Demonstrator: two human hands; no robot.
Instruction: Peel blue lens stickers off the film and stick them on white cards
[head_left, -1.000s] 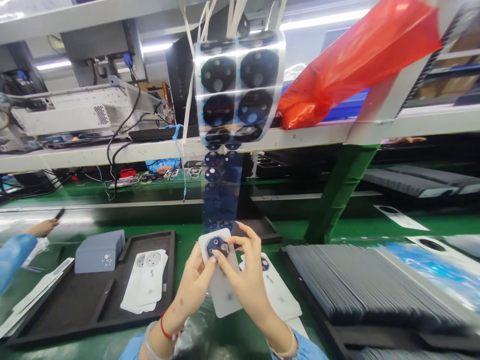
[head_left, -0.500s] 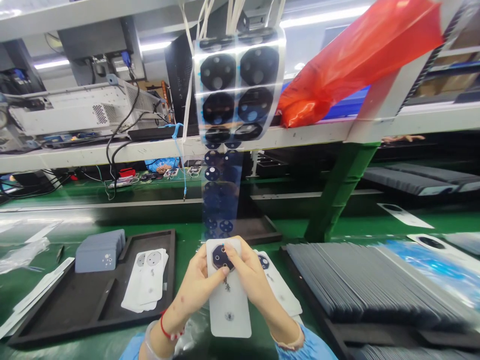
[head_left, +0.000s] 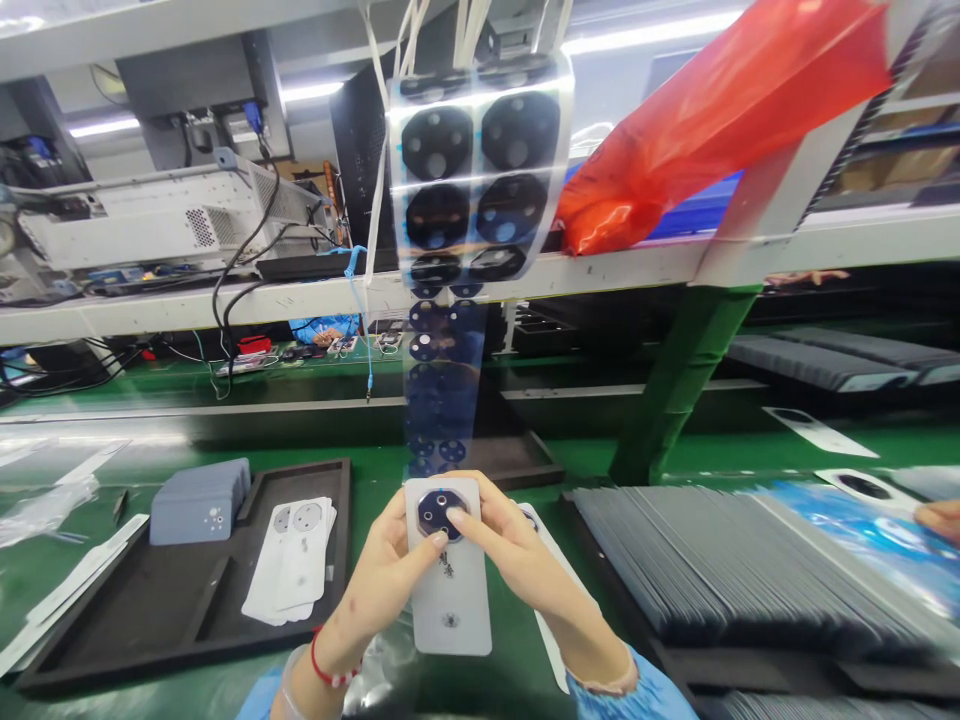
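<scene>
One white panel — held between both hands.

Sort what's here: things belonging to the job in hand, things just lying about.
With the job:
white panel, in left hand and right hand
dark disc on it
probably the hanging roll of similar discs

Apparently lying about:
red bag, upper right
dangling blue cord
crumpled clear plastic, far left

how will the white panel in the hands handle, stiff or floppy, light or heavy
The white panel is likely stiff: its lower end extends flat beyond the fingers. Probably light too, being gripped only around its upper half.
</scene>
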